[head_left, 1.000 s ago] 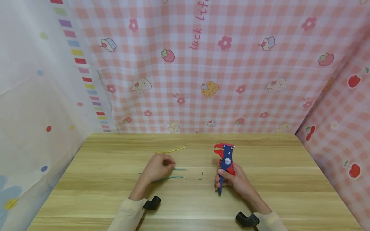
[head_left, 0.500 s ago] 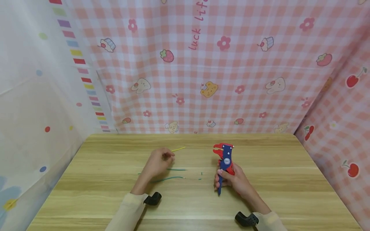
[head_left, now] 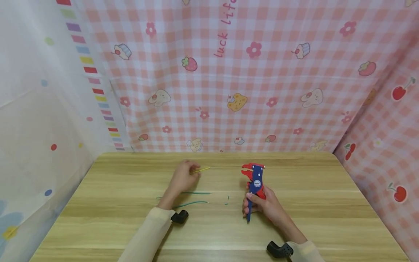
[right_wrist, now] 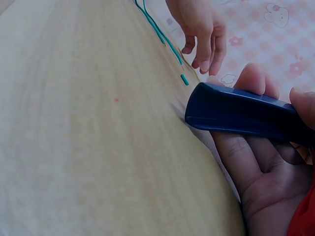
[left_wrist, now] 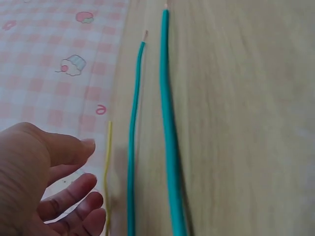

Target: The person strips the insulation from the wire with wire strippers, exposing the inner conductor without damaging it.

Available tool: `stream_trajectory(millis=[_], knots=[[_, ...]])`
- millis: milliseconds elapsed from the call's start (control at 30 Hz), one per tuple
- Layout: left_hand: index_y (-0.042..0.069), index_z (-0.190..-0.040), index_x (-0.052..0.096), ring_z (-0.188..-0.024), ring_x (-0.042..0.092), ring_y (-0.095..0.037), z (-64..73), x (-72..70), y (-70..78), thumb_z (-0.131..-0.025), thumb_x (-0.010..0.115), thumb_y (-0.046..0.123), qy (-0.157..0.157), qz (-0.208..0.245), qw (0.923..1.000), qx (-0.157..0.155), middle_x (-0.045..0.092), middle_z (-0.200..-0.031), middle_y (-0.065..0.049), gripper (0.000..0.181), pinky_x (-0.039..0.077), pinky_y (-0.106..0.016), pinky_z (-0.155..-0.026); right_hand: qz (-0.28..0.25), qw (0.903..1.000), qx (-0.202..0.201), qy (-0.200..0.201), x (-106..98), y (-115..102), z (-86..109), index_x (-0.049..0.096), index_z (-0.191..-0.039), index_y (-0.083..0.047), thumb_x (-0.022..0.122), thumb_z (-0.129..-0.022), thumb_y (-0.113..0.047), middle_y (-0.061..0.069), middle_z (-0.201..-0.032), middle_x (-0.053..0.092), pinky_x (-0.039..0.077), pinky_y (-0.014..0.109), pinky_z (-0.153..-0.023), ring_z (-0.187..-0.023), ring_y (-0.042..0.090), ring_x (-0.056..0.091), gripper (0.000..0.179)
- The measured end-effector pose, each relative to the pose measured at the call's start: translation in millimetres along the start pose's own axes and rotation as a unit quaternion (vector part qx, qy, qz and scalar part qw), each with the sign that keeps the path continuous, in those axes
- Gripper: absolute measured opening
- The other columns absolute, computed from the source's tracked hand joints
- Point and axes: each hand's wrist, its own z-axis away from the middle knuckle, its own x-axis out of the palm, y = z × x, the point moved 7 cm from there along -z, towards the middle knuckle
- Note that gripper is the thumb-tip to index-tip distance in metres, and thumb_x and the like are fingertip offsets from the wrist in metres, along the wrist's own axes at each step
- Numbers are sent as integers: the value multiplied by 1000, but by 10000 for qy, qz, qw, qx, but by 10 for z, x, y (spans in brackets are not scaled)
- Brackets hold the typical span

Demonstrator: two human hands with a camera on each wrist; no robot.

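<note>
My left hand [head_left: 183,179] hovers over the thin yellow wire [head_left: 204,169] near the back of the table, covering part of it. In the left wrist view its thumb and fingers are apart, with the yellow wire [left_wrist: 108,167] running just beyond the fingertips. My right hand [head_left: 271,206] grips a blue-and-red wire stripper [head_left: 257,179] by its handles, head upward and its red jaws pointing left. Two green wires [head_left: 198,193] lie in front of the yellow one, partly behind my left wrist. Bare copper shows at their right ends in the left wrist view.
Two short green bits of insulation [head_left: 228,197] lie on the wooden table [head_left: 294,178] between the green wires and the stripper. A pink checked cloth [head_left: 209,80] hangs along the table's back edge. Each wrist carries a black camera mount [head_left: 180,217].
My left hand has moved away from the green wires, back to the yellow wire, uncovering more of the green. My right hand and the wire stripper have stayed in place.
</note>
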Motion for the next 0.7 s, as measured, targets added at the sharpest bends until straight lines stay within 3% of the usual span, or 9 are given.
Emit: stream_trajectory(millis=[167, 367, 700], knots=[[2, -110, 73, -99, 65, -28, -65, 70, -57, -88, 76, 6, 83, -138, 9999, -9, 67, -109, -15, 23, 55, -44, -90, 12, 10000, 17, 17, -1, 4, 1, 28, -140, 8, 55, -107, -22, 5, -90, 70, 63, 47, -80, -78, 22, 73, 52], [6, -89, 73, -84, 59, -21, -93, 101, -71, -87, 76, 3, 169, -426, 9988, 167, 66, -88, -9, 5, 51, -36, -76, 14, 10000, 41, 17, -11, 14, 7, 27, -140, 7, 54, -108, -22, 6, -91, 70, 63, 48, -81, -78, 22, 73, 51], [10, -81, 69, -77, 57, -16, -61, 112, -83, -89, 75, 5, -57, -405, 9991, 112, 65, -81, -4, 10, 49, -31, -71, 2, 10000, 48, 21, -6, 19, -3, 28, -140, 7, 54, -108, -22, 6, -91, 70, 63, 47, -81, -79, 23, 73, 50]])
